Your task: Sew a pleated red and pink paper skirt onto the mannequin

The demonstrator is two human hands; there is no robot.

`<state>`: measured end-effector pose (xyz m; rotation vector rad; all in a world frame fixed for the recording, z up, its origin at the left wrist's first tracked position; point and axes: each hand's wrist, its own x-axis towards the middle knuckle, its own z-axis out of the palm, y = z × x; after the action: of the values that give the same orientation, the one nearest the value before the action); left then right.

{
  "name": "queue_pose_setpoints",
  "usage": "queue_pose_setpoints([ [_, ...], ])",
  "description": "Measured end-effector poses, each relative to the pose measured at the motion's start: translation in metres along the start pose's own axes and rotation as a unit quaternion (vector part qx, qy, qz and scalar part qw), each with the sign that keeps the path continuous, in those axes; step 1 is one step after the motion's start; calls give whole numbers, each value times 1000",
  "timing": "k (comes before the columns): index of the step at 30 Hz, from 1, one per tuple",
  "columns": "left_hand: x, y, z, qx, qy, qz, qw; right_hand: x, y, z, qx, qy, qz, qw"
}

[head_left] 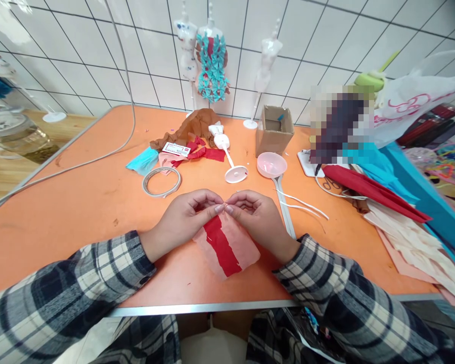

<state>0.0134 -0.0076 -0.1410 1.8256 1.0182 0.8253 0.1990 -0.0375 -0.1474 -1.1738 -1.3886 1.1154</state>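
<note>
Both hands meet over the near middle of the orange table. My left hand [185,217] pinches the top edge of a sheet of pink tissue paper [248,253] with a red strip down its middle. Close against it, my right hand [260,217] pinches the same edge, thumb tip near thumb tip. The paper hangs below the fingers toward the table's front edge. Beyond the hands lies a small white mannequin [227,151] on a round base. A roll of tape [162,182] is left of it, and a pink scoop [272,165] with a grey handle is to the right.
Brown crepe paper [193,126] and red scraps lie behind the tape. A cardboard box [274,129] stands at the back. White strings [305,205] rest by the scoop handle. Red paper [375,192], scissors [337,188] and a plastic bag [420,106] crowd the right. A cable [131,101] crosses the left.
</note>
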Motion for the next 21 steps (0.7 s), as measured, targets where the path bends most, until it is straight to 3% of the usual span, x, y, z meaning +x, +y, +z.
queue_pose_setpoints([
  [4, -2, -1, 0, 13, 16, 19, 1000, 1, 0, 1, 39, -6, 10, 999],
  [6, -3, 0, -2, 75, 71, 84, 991, 1, 1, 0, 44, -5, 12, 999],
  [8, -4, 2, -5, 165, 136, 170, 962, 2, 1, -1, 42, 6, 13, 999],
  [10, -5, 4, -8, 232, 160, 228, 932, 1, 0, -1, 46, 18, 8, 999],
  [16, -4, 5, -8, 267, 122, 230, 928, 1, 2, 0, 87, 7, -6, 996],
  [21, -1, 5, -8, 221, 78, 194, 953, 0, 4, -1, 79, -1, -18, 997],
])
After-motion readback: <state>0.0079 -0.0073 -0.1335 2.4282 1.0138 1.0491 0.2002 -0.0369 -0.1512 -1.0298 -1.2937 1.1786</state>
